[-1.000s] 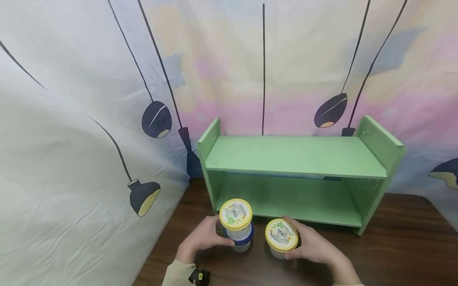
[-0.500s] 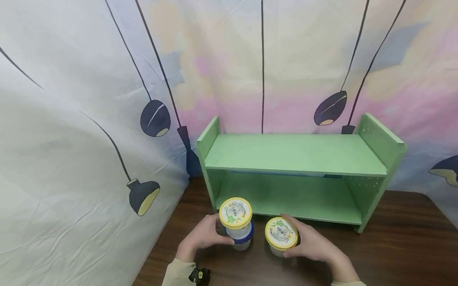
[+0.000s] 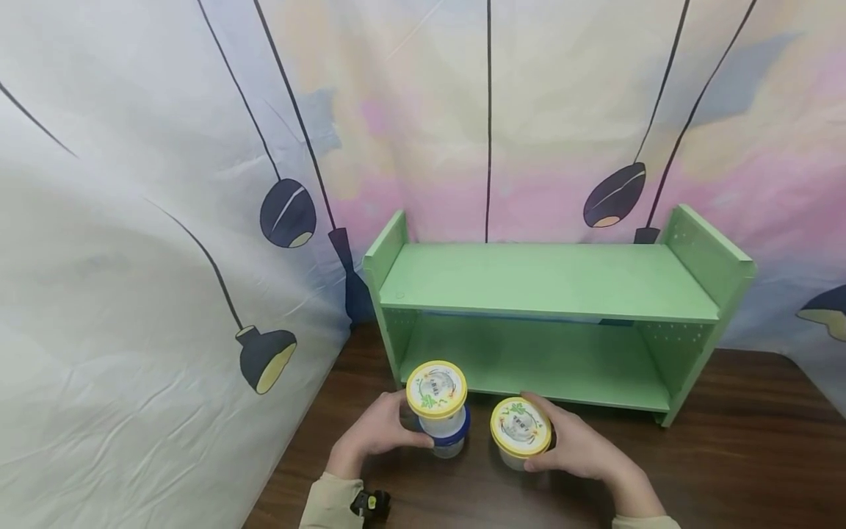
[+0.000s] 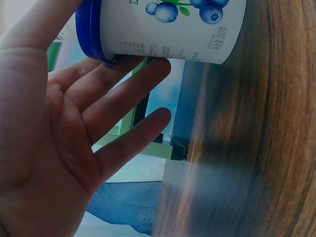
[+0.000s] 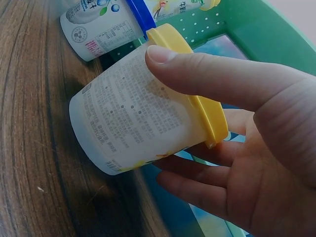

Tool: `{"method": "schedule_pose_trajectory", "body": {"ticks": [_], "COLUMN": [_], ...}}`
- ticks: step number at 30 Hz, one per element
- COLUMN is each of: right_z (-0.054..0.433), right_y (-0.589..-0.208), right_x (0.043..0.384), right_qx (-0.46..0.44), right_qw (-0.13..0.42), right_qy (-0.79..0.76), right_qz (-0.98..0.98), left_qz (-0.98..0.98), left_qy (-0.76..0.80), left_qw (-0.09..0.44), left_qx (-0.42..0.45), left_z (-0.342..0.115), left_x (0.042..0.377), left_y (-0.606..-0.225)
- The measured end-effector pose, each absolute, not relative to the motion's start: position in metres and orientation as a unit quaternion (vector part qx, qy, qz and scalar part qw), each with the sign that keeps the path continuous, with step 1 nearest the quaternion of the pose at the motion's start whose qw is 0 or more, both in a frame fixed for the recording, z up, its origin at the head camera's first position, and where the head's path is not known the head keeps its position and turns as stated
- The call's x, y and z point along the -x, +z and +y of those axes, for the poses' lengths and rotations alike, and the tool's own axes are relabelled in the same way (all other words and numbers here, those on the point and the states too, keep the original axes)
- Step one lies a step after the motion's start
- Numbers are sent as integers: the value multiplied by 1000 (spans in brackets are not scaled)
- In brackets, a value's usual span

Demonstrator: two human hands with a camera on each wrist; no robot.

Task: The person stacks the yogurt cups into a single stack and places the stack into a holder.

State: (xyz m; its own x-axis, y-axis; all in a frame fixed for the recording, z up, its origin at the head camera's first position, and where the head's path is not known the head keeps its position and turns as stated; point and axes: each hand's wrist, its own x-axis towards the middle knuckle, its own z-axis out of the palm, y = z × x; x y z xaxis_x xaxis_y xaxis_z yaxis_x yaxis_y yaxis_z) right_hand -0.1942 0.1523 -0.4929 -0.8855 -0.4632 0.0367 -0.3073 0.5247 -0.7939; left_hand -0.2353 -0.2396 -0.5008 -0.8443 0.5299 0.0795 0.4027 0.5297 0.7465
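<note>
A blue-lidded tub [image 3: 449, 445] with blueberries printed on its side stands on the table. Stacked on its lid is a white tub with a yellow lid [image 3: 436, 389]. My left hand [image 3: 378, 430] holds the lower tub near its blue rim, thumb in front and fingers behind. To the right is a second yellow-lidded tub [image 3: 521, 426]. My right hand [image 3: 580, 447] grips it, the thumb against its side by the lid and the fingers round the back. In the right wrist view this tub [image 5: 133, 108] shows small print; whether its base touches the table is unclear.
A green two-tier shelf [image 3: 548, 279] stands just behind the tubs, against a fabric backdrop [image 3: 529, 132] painted with lamps. Another stretch of the fabric hangs along the left side of the dark wooden table [image 3: 753, 455].
The view has shifted slightly, so everything sits a little higher in the picture. Both hands keep their holds, and the tubs stay in the same places relative to the shelf.
</note>
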Motion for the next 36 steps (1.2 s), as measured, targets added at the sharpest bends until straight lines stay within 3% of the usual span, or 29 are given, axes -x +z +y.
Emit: {"method": "schedule_pose_trajectory", "body": {"ticks": [36], "right_z": [152], "right_y": [-479], "right_x": [189], "right_qx": [170], "right_qw": [45], "right_qy": [-462], "right_qz": [869], "left_qz": [866], "left_qy": [414], "left_qw": [80], "left_qx": [-267], "left_z": [-239], "left_x": [237], "left_y": [-503]}}
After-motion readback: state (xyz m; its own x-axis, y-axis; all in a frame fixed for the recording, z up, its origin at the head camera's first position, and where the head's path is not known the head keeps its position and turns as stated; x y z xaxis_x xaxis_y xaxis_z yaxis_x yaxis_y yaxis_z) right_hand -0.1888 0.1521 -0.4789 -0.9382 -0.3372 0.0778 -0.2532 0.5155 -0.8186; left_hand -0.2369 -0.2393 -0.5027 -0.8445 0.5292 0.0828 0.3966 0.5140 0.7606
